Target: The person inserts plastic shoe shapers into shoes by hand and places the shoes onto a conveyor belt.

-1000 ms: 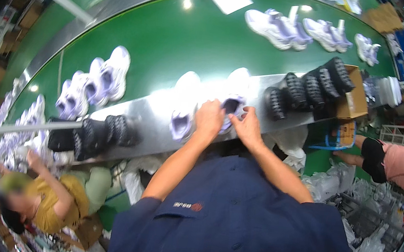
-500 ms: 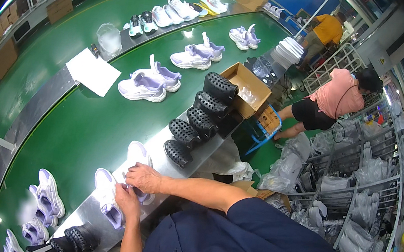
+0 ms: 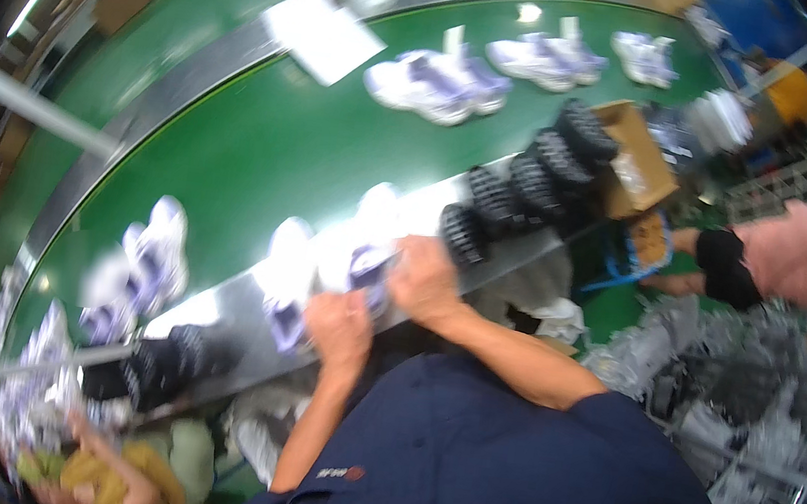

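Two white sneakers with lavender parts lie side by side on the metal ledge in front of me, both blurred. Between my hands is the right-hand sneaker; its toe points away from me. My left hand is closed in a pinch at its near-left side, beside the left-hand sneaker. On the other side, my right hand has its fingers curled in at the sneaker's opening. Blur hides whatever the fingers of either hand hold.
Black perforated shoe forms stand right along the metal ledge, more at left. Sneaker pairs sit on the green belt, near white paper. An open carton is at right. A co-worker in yellow is at lower left.
My view has swung, so the bench appears farther right and higher. My hands have drawn slightly apart over the sneaker. A co-worker in yellow now shows at lower left.
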`<state>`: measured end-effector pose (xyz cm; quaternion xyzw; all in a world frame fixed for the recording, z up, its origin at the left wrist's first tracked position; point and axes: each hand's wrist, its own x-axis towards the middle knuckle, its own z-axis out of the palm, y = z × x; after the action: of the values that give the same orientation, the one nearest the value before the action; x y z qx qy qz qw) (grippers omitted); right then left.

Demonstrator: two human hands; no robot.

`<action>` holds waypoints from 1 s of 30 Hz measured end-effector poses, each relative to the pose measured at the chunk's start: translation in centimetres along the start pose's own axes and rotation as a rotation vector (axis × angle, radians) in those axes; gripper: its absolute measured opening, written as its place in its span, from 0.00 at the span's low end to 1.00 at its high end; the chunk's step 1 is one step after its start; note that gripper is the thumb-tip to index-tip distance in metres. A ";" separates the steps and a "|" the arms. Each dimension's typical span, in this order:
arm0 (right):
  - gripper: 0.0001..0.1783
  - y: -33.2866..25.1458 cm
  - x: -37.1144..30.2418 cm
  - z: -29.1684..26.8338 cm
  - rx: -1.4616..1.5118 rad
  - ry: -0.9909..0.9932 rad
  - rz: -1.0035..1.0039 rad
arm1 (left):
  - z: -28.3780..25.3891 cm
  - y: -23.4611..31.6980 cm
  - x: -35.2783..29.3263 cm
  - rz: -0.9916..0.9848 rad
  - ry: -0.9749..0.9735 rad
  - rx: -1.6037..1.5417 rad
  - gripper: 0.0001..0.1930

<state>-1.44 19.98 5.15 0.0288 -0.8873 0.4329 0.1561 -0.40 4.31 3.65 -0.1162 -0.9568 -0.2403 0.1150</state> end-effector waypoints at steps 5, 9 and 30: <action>0.20 4.9 -3.1 5.3 0.062 -0.295 0.446 | 2.8 1.7 2.1 -0.085 -0.056 0.101 0.23; 0.22 5.7 -2.1 6.1 0.032 -0.364 0.498 | 4.3 2.1 3.2 -0.303 -0.178 0.069 0.26; 0.22 6.7 -3.2 6.4 0.058 -0.314 0.481 | 3.3 1.7 2.5 -0.277 -0.111 -0.027 0.16</action>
<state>-1.22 18.93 -4.64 -0.1113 -0.8693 0.4729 -0.0911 -2.89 7.78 2.22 0.0022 -0.9653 -0.2599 0.0263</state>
